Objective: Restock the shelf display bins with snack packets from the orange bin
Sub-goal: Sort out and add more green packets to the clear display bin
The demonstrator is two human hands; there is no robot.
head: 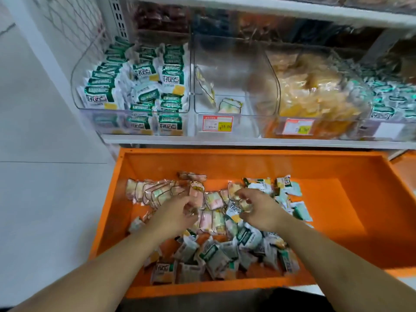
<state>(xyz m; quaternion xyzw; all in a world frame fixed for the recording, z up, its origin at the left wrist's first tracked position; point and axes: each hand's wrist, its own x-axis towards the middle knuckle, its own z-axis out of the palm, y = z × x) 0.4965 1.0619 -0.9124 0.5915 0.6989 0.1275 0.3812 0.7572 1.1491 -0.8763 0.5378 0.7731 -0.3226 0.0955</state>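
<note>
Head view: left hand [177, 212] and right hand [256, 209] down in orange bin [337, 199], fingers curled among pastel snack packets [211, 200], apparently pinching some. Likely light, crinkly, slippery; best gathered by edges. Nearly empty display bin [225, 102] above both hands.

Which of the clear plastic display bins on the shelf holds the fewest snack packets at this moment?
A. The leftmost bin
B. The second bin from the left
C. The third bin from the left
B: the second clear plastic display bin from the left shows only about two pale packets on its mostly bare floor, while the leftmost bin is packed with green-and-white packets and the third bin is piled with yellow packets.
</note>
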